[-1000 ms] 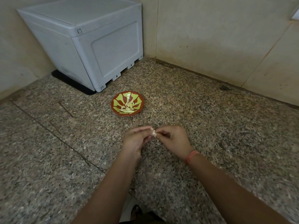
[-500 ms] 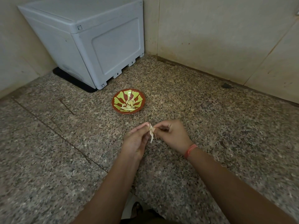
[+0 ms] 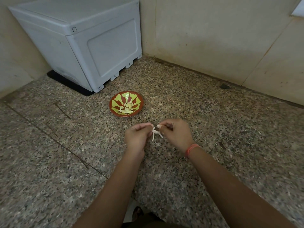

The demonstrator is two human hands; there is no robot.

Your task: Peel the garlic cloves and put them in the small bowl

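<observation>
Bowl (image 3: 138,107) holding pale cloves (image 3: 127,108), seemingly peeled

Looks like a plain home kitchen corner. Shows in the speckled granite tabletop (image 3: 230,129) running up to stained beige wall tiles (image 3: 213,38), the grey plastic box (image 3: 82,46) in the corner, and the small painted bowl (image 3: 115,111) holding peeled garlic cloves (image 3: 128,107).

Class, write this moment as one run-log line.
peeling | left hand, right hand: pinch garlic clove | skin: hanging | small bowl: peeled cloves inside
</observation>
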